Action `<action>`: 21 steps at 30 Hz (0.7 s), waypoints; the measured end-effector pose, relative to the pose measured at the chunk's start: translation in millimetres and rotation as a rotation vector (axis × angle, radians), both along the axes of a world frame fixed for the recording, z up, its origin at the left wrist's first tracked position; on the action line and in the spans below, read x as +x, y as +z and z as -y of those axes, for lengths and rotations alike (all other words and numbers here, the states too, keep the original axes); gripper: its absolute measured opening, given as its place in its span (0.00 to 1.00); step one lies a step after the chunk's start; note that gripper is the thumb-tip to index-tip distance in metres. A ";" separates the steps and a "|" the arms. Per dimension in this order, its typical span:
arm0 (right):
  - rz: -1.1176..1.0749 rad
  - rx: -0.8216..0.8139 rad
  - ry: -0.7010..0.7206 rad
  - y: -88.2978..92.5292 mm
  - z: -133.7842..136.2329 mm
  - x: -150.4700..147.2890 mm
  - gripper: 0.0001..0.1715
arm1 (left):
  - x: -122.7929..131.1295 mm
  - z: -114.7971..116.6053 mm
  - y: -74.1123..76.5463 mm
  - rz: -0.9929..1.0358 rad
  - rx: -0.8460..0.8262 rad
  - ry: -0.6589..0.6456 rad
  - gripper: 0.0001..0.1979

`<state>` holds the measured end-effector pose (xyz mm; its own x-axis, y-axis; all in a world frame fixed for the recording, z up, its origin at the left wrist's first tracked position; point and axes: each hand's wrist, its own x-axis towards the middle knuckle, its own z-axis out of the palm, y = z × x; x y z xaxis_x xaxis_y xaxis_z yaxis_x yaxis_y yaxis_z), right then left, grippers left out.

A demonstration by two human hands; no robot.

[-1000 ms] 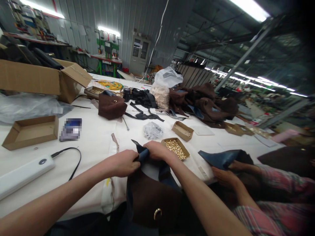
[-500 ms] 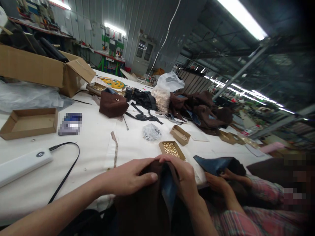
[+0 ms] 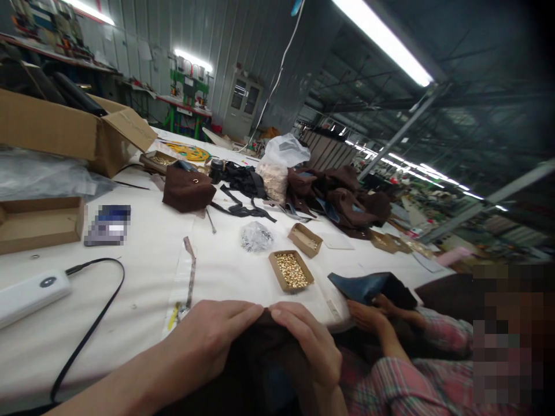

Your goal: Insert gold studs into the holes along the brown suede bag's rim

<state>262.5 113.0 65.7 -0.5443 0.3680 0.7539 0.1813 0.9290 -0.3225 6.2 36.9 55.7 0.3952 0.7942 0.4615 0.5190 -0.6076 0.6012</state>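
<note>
Bright lamps (image 3: 381, 40) are shining above a long white counter (image 3: 229, 266). At its near edge, right in front of the person, a brown piece (image 3: 271, 332) is hanging. The left hand (image 3: 203, 338) and the right hand (image 3: 310, 341) are both pinching its top edge, and their fingertips are almost meeting in the middle. It is looking light, soft and floppy, probably not slippery or easy to break. Since it is likely bending wherever nothing is holding it up, its top edge is seeming the best place to grip, with hands on both sides. Just past the hands, an open box (image 3: 278, 270) of gold bits (image 3: 291, 270) is sitting, with a smaller box (image 3: 299, 245) behind it. Along the near edge to the right, a co-worker's hands (image 3: 366, 316) are gripping a blue and dark piece (image 3: 364, 286). Farther back, a brown bag (image 3: 188, 188) is standing toward the far edge, and a big carton (image 3: 47, 124) is filling the far left.
</note>
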 end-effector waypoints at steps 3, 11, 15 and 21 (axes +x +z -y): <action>0.048 0.008 0.087 4.1 -4.8 -1.7 0.21 | -5.1 3.5 -7.7 -0.007 0.062 0.037 0.40; 0.076 0.061 0.067 4.1 -4.2 -4.7 0.18 | -4.4 6.6 -9.4 0.012 0.075 0.098 0.31; -0.003 0.164 -0.036 0.6 2.6 -9.2 0.22 | -3.2 8.3 -2.0 0.001 0.169 0.107 0.30; -0.031 0.239 -0.072 -7.3 9.7 -7.9 0.19 | -1.3 10.1 9.8 -0.056 0.251 0.105 0.28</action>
